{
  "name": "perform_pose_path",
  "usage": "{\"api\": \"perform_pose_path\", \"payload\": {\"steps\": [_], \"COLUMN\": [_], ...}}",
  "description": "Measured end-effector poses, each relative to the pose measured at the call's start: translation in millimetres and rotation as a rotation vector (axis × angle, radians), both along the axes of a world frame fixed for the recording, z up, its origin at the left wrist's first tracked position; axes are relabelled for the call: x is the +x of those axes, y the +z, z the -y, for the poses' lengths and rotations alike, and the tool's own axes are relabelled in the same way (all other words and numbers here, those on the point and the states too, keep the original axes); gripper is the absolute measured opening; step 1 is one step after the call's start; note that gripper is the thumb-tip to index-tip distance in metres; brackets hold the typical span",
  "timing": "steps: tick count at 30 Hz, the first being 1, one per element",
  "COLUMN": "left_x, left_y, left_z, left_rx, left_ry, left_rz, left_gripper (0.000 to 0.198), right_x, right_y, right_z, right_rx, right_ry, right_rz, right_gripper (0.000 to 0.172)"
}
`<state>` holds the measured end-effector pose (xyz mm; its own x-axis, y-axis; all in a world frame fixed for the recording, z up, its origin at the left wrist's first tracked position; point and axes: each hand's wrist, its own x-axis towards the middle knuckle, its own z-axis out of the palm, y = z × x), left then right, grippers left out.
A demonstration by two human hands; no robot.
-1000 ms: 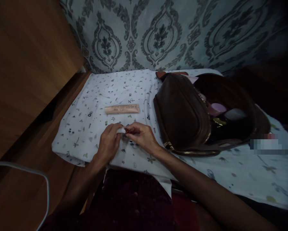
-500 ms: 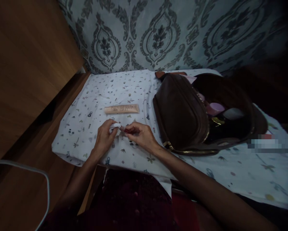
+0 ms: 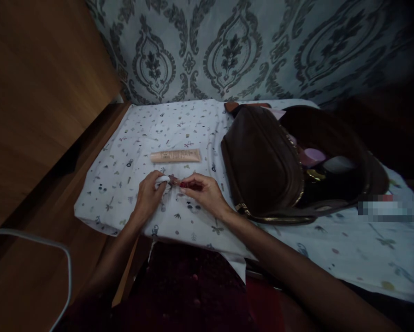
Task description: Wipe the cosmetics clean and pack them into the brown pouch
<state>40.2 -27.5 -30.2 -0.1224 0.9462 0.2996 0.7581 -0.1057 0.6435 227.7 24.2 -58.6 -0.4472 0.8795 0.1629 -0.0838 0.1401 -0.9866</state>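
Between the fingers of my left hand (image 3: pixel 148 192) is a bunched white wipe or cloth (image 3: pixel 162 180). My right hand (image 3: pixel 206 192) pinches a small slim item (image 3: pixel 175 181), pinkish and see-through toward the left, dark red near the fingertips; it looks like a lip gloss tube, though its kind is unclear. The item's left end meets the white wipe. Just beyond both hands a beige squeeze tube (image 3: pixel 175 156) with printed text lies flat on the patterned white sheet (image 3: pixel 124 152).
A brown zippered bag (image 3: pixel 262 166) stands open on the right, with a pink round-topped item (image 3: pixel 313 156) and other containers inside. Behind rises a patterned wall (image 3: pixel 189 50). Wooden furniture (image 3: pixel 44 60) borders the left, and a white cable (image 3: pixel 67 263) hangs at lower left.
The hands have drawn slightly apart, so more of the slim item shows between the wipe and my right fingertips. The view has shifted a little; the beige tube and bag stay put.
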Motion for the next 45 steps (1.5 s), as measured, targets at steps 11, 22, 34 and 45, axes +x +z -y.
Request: {"api": "perform_pose_path", "payload": {"steps": [11,22,34,45], "left_x": [-3.2,20.0,13.3,-1.1], "left_y": [9.0,10.0,8.2,6.4], "left_z": [-3.6,9.4,3.1,-0.2], "left_rx": [0.081,0.204,0.147,0.062], "left_ry": [0.029,-0.092,-0.101,-0.022], "left_rz": [-0.044,-0.155,-0.142,-0.095], "left_gripper": [0.013,0.022,0.021,0.015], "right_x": [-1.6,-0.3,1.0,-0.9], "right_y": [-3.9,0.6,-1.0,-6.9], "right_z": [-0.1,3.9,5.5,0.8], "right_rx": [0.044,0.133,0.233,0.206], "right_ry": [-0.051,-0.03,-0.029,-0.094], "right_rz": [0.016,0.034,0.099,0.03], "right_gripper": [0.031,0.039,0.043,0.019]}}
